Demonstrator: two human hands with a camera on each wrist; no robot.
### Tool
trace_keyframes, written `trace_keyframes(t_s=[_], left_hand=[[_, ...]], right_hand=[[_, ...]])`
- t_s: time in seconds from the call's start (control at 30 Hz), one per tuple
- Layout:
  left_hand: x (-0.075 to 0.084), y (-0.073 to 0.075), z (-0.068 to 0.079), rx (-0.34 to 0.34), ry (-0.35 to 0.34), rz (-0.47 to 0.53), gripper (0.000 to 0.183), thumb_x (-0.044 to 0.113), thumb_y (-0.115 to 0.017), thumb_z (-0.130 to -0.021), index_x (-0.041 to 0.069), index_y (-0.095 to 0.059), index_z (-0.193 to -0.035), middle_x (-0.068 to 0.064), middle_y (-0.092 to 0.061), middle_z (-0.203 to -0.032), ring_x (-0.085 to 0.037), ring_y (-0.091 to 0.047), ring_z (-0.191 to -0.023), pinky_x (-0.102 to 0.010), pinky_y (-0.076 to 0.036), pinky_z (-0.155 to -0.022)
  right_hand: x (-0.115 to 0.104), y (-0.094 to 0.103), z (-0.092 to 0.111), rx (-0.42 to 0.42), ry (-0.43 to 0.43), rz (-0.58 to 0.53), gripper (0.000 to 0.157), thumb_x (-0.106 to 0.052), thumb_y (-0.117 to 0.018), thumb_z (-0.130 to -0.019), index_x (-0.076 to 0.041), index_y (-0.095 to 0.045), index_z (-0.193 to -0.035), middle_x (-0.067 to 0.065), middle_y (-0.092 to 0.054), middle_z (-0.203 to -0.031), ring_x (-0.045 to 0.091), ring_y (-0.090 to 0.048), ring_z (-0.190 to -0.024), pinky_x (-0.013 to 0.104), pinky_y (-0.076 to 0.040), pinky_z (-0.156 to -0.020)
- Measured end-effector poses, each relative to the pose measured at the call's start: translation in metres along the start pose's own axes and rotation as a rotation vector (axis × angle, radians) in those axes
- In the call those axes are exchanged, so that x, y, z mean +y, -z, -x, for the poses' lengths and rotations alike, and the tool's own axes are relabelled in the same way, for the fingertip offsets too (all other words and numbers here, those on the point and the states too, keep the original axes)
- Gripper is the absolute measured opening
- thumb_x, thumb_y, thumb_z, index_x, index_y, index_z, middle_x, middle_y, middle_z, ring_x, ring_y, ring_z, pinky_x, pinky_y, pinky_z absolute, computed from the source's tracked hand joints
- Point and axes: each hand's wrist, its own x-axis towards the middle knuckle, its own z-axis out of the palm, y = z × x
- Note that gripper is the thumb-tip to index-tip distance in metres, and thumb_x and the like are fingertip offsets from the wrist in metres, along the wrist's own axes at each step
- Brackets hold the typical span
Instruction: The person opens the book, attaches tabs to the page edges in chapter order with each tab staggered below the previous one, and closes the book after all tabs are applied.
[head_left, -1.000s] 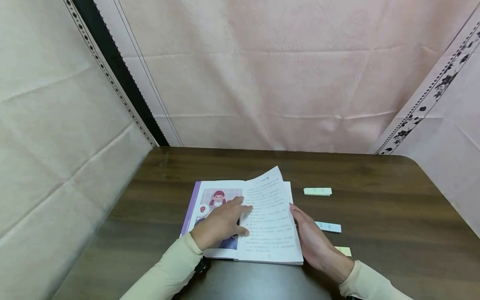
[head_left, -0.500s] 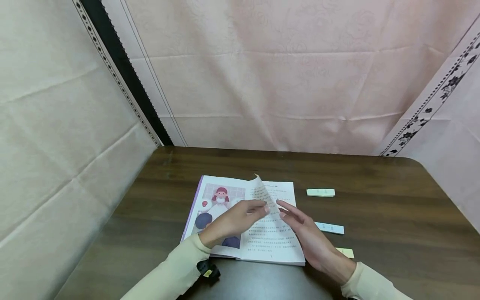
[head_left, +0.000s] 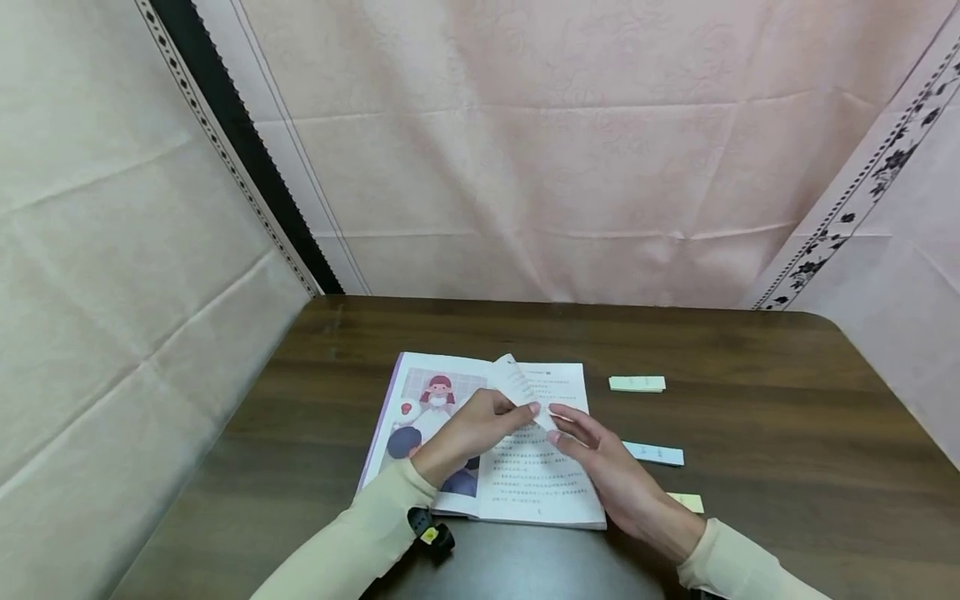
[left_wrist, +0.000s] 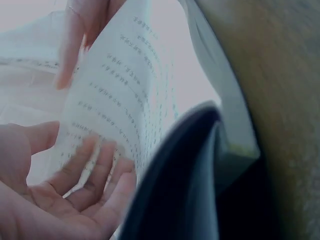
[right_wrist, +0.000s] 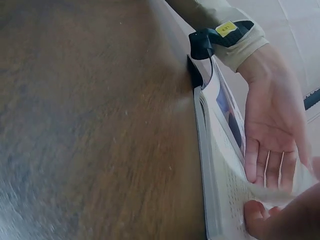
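An open book (head_left: 543, 492) lies on the table, with a picture of a pink-haired figure on its left side and printed lines on its right. One page (head_left: 511, 379) of it is lifted and curls leftward. My left hand (head_left: 483, 429) pinches this page near its free edge, thumb on one side and fingers behind, as the left wrist view also shows the hand (left_wrist: 75, 190) there. My right hand (head_left: 626, 479) hovers over the book's right side, fingers loosely bent, with index finger and thumb right at the lifted page's edge.
To the right of the book lie a green paper strip (head_left: 637, 383), a blue strip (head_left: 655, 453) and a yellow strip (head_left: 686, 502), partly behind my right hand. The dark wooden table (head_left: 750, 400) ends at a pale cloth backdrop (head_left: 562, 167).
The page has swung up from the right side and leftward. My left hand moved right from the picture and took the page's edge; my right hand moved from the book's right edge inward.
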Motion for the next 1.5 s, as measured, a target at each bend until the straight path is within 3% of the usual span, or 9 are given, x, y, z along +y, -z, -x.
trace_keyframes(t_s=[0.13,0.2,0.3,0.43,0.6,0.93,1.13,1.3,1.5], left_hand=[[-0.002,0.009,-0.003,-0.024,0.049,0.147,0.036,0.037,-0.075,-0.099,0.004,-0.077,-0.113,-0.005,-0.077,-0.105,-0.019,-0.071,-0.098,-0.034,-0.058,-0.090],[-0.003,0.018,-0.003,-0.036,0.060,0.253,0.033,0.031,-0.073,-0.101,0.000,-0.073,-0.113,-0.009,-0.077,-0.105,-0.020,-0.075,-0.098,-0.034,-0.060,-0.093],[-0.006,0.035,-0.003,-0.052,0.058,0.366,0.032,0.026,-0.068,-0.105,-0.005,-0.070,-0.113,-0.012,-0.078,-0.103,-0.019,-0.076,-0.094,-0.033,-0.061,-0.091],[-0.012,0.060,-0.001,-0.046,0.071,0.413,0.035,0.022,-0.063,-0.108,-0.010,-0.069,-0.121,-0.012,-0.077,-0.100,-0.015,-0.075,-0.086,-0.030,-0.062,-0.084],[-0.022,0.091,0.001,0.020,0.120,0.339,0.041,0.025,-0.064,-0.108,-0.009,-0.066,-0.131,-0.014,-0.076,-0.107,-0.016,-0.075,-0.088,-0.030,-0.063,-0.083],[-0.036,0.131,0.006,0.093,0.109,0.044,0.038,0.027,-0.068,-0.105,-0.007,-0.072,-0.122,-0.014,-0.075,-0.100,-0.018,-0.074,-0.083,-0.034,-0.063,-0.081],[-0.048,0.150,0.010,0.112,0.155,-0.046,0.036,0.030,-0.069,-0.104,-0.004,-0.073,-0.117,-0.011,-0.076,-0.097,-0.018,-0.073,-0.082,-0.036,-0.063,-0.081],[-0.064,0.159,0.009,0.106,0.175,-0.110,0.030,0.028,-0.071,-0.103,-0.002,-0.076,-0.106,-0.010,-0.075,-0.095,-0.018,-0.071,-0.080,-0.037,-0.063,-0.080],[-0.076,0.160,0.010,0.104,0.155,-0.294,0.025,0.026,-0.071,-0.103,0.005,-0.079,-0.091,-0.007,-0.073,-0.088,-0.019,-0.067,-0.077,-0.034,-0.060,-0.072]], right_hand=[[-0.003,0.006,-0.004,-0.021,0.001,0.011,0.057,-0.045,-0.043,-0.113,-0.012,-0.040,-0.160,0.016,-0.045,-0.161,0.034,-0.043,-0.147,0.052,-0.038,-0.118],[-0.003,0.008,-0.004,-0.055,0.045,0.096,0.055,-0.041,-0.040,-0.115,-0.006,-0.045,-0.156,0.017,-0.049,-0.158,0.035,-0.046,-0.146,0.055,-0.038,-0.119],[-0.001,0.010,-0.004,-0.092,0.215,0.415,0.038,-0.027,-0.050,-0.113,-0.005,-0.062,-0.142,0.014,-0.062,-0.144,0.031,-0.060,-0.130,0.051,-0.049,-0.108],[0.004,0.008,-0.001,-0.070,0.482,0.976,0.029,-0.016,-0.074,-0.100,-0.010,-0.072,-0.128,0.013,-0.066,-0.135,0.033,-0.062,-0.122,0.053,-0.052,-0.101],[0.007,0.003,0.005,-0.093,0.543,1.315,0.045,-0.021,-0.084,-0.092,-0.014,-0.070,-0.134,0.016,-0.059,-0.142,0.039,-0.054,-0.131,0.063,-0.050,-0.098],[0.006,0.003,0.004,-0.118,0.542,1.390,0.049,-0.026,-0.086,-0.089,-0.017,-0.069,-0.134,0.010,-0.061,-0.137,0.034,-0.057,-0.125,0.056,-0.053,-0.087],[0.006,0.002,0.001,-0.146,0.531,1.394,0.050,-0.027,-0.087,-0.088,-0.017,-0.069,-0.133,0.010,-0.062,-0.136,0.033,-0.057,-0.123,0.055,-0.054,-0.087],[0.005,0.002,0.000,-0.150,0.566,1.413,0.049,-0.028,-0.087,-0.088,-0.018,-0.069,-0.133,0.009,-0.062,-0.136,0.031,-0.058,-0.121,0.052,-0.054,-0.084],[0.001,0.002,-0.001,-0.158,0.568,1.422,0.049,-0.027,-0.087,-0.089,-0.020,-0.068,-0.133,0.008,-0.063,-0.137,0.031,-0.058,-0.123,0.052,-0.054,-0.086]])
